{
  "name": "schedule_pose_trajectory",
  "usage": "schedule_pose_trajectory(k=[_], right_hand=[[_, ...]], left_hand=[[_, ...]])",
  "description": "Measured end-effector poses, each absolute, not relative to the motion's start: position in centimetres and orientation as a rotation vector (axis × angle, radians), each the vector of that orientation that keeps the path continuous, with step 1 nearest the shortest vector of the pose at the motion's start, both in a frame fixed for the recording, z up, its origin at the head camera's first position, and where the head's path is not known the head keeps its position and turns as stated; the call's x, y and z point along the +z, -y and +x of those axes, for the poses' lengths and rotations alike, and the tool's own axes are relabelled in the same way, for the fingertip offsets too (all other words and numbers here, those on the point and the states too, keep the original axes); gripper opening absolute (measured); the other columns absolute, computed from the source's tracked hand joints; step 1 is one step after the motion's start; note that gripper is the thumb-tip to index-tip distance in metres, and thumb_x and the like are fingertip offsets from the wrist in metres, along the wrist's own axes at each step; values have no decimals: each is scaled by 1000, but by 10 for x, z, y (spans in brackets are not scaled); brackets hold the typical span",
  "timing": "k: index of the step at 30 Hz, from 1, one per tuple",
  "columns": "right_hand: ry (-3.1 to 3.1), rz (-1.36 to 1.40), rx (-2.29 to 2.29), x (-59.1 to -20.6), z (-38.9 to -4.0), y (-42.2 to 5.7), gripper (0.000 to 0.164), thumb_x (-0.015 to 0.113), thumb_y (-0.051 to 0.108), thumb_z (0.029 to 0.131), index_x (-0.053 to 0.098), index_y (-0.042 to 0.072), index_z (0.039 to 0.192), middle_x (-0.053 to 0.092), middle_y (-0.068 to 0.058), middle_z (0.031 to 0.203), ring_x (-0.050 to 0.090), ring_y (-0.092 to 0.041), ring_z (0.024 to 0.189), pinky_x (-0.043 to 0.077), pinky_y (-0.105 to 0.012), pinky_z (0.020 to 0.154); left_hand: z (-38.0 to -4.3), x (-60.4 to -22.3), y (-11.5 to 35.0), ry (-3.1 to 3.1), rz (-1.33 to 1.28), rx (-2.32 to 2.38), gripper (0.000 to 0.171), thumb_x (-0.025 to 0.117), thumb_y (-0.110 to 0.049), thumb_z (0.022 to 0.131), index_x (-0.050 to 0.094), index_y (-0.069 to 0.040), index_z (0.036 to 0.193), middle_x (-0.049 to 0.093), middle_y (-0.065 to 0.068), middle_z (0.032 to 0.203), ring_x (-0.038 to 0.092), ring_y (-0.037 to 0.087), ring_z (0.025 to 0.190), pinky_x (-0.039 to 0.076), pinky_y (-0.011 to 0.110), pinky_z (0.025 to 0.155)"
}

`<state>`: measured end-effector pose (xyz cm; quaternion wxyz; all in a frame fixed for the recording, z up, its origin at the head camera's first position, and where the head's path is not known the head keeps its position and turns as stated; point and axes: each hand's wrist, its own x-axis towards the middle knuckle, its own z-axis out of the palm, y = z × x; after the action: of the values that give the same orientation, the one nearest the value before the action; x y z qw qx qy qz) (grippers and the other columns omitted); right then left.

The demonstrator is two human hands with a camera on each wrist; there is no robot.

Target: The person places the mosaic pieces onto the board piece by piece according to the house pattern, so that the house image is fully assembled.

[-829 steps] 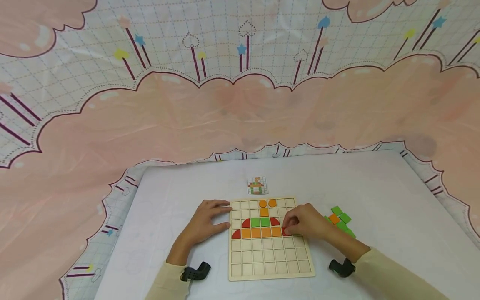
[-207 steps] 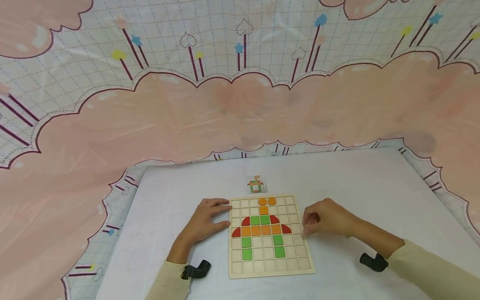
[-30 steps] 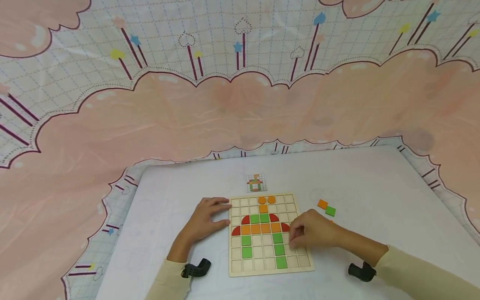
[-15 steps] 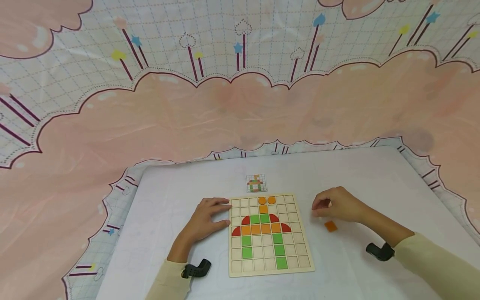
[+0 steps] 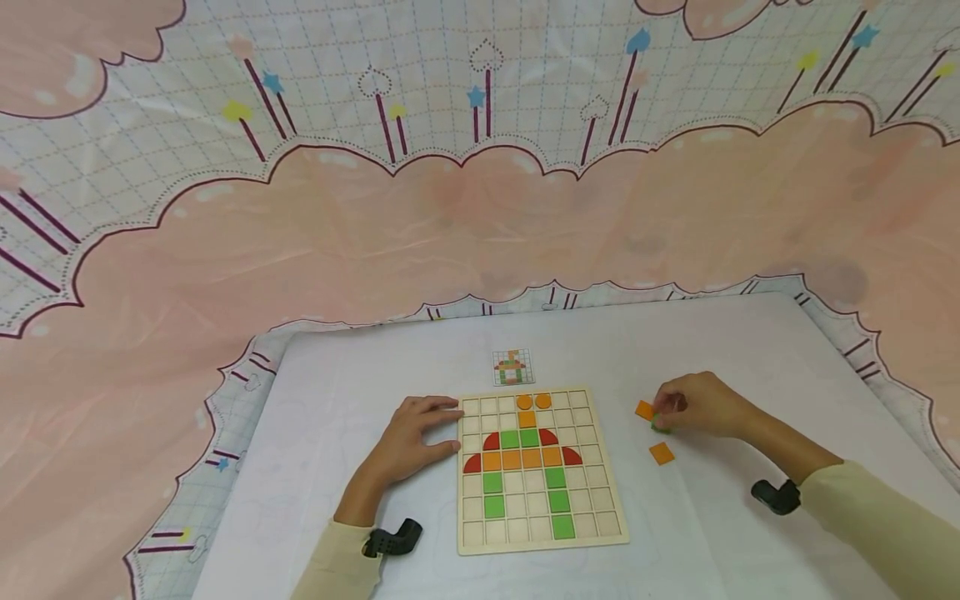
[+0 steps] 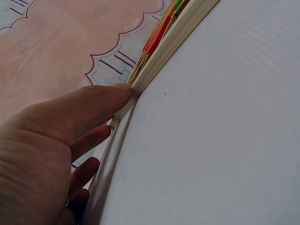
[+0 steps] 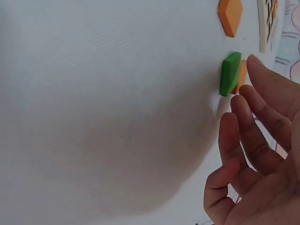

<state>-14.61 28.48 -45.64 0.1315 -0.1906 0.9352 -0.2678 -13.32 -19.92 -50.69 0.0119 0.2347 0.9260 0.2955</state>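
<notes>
My left hand (image 5: pixel 415 435) rests against the left edge of a wooden grid board (image 5: pixel 480 533), fingers fairly straight; in the left wrist view its thumb (image 6: pixel 101 101) touches the board's rim. Right of the board, my right hand (image 5: pixel 701 404) reaches down over a green square tile (image 5: pixel 662 428). The right wrist view has the green tile (image 7: pixel 230 74) just beyond the thumb and fingertips, which stand apart. One orange tile (image 5: pixel 643 409) lies against the green one, and another orange tile (image 5: pixel 662 453) lies nearer. Red, orange and green pieces sit in the grid, with green tiles (image 5: pixel 563 526) down its right column.
A small printed pattern card (image 5: pixel 513 367) lies behind the board. All this stands on a white-covered table (image 5: pixel 360 367), backed by a pink cloud-patterned cloth (image 5: pixel 480 233). A black wrist device (image 5: pixel 776 497) is on the right wrist, another (image 5: pixel 393 537) on the left.
My right hand has gone from the board's right side over to the loose tiles, then slightly farther right to the green one. Since the oldest frame, several green tiles have joined the grid. Left hand unchanged.
</notes>
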Motion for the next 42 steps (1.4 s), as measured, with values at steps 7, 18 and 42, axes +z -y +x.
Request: schedule_pose_trajectory(k=[7, 18, 42], right_hand=[[-2725, -494, -722, -466, -146, -286, 19, 86, 31, 82, 74, 20, 91, 62, 9, 77, 54, -12, 75, 48, -23, 67], [-2699, -486, -758, -464, -145, -282, 20, 87, 24, 81, 74, 17, 94, 57, 7, 76, 52, -12, 77, 44, -22, 64], [-2437, -681, -1005, -455, -150, -218, 10, 82, 17, 86, 73, 16, 90, 63, 7, 76, 57, -10, 74, 50, -21, 66]], left_hand=[[-133, -506, 199, -2890, 750, 929, 48, 80, -35, 86, 71, -21, 131, 61, -1, 142, 50, 27, 129, 40, 55, 109], [-133, -507, 199, -2903, 767, 932, 47, 81, -34, 86, 72, -21, 130, 62, -1, 141, 50, 27, 128, 40, 54, 108], [-134, -508, 200, -2914, 792, 928, 47, 81, -34, 86, 72, -20, 130, 62, 0, 141, 51, 27, 128, 39, 55, 108]])
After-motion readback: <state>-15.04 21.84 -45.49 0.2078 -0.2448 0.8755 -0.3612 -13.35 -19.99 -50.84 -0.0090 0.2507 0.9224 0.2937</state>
